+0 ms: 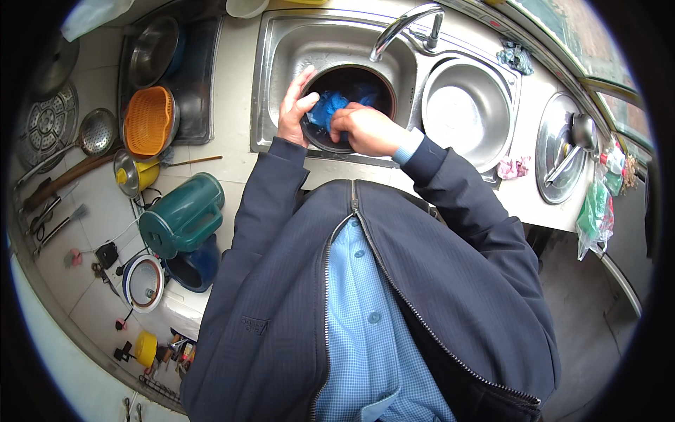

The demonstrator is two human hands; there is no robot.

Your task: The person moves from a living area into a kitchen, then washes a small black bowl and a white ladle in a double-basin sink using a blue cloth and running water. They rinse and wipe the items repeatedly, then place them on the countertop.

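A dark round pot (pixel 391 87) is in the left basin of the stainless steel sink (pixel 274 47). My left hand (pixel 296 108) holds the pot's left rim, thumb over the edge and fingers along the outside. Inside the pot, my right hand (pixel 364 127) grips a crumpled blue cloth (pixel 328 108), its fingertips partly hidden. More blue shows deeper in the pot, though its shape is hard to make out. The chrome faucet (pixel 403 31) arches above the pot's far right side, with no stream visible at its spout.
A large metal basin (pixel 466 113) fills the right bowl of the sink. Right of it are a pink rag (pixel 513 168) and a pot lid (pixel 560 158). To the left are an orange colander (pixel 148 121), a green electric kettle (pixel 184 216) and a blue vessel (pixel 195 266).
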